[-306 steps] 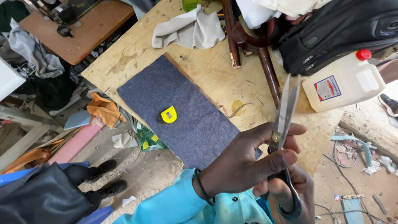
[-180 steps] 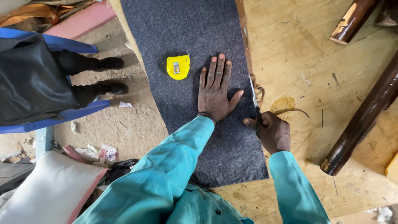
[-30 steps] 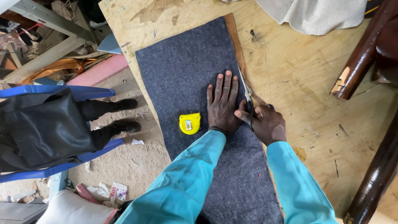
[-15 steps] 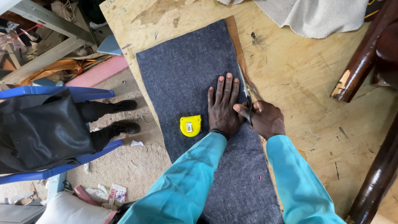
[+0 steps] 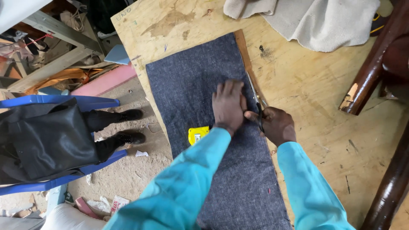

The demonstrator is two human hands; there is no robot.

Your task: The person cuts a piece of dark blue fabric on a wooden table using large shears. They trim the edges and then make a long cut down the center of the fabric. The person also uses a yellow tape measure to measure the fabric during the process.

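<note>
The pale scuffed plywood tabletop fills most of the view, and everything here places itself against it. Lying lengthwise down its left side is the long dark grey felt-like fabric panel, its left edge running along the tabletop's own left edge. Off that left edge, down on the sandy floor, a person in black sits on a blue plastic chair. At the tabletop's far end lies a crumpled off-white cloth, and along its right side stand 2 dark brown polished wooden legs. A thin brown strip of backing borders the panel's right edge on the tabletop. Now the hands, both in turquoise sleeves: the left hand presses flat on the panel, fingers spread only narrowly, pointing away. Just beside it, the right hand is closed around the handles of the steel scissors, blades lying along the panel's right edge. Smallest of all, a yellow tape measure sits on the panel, just left of the left wrist.
</note>
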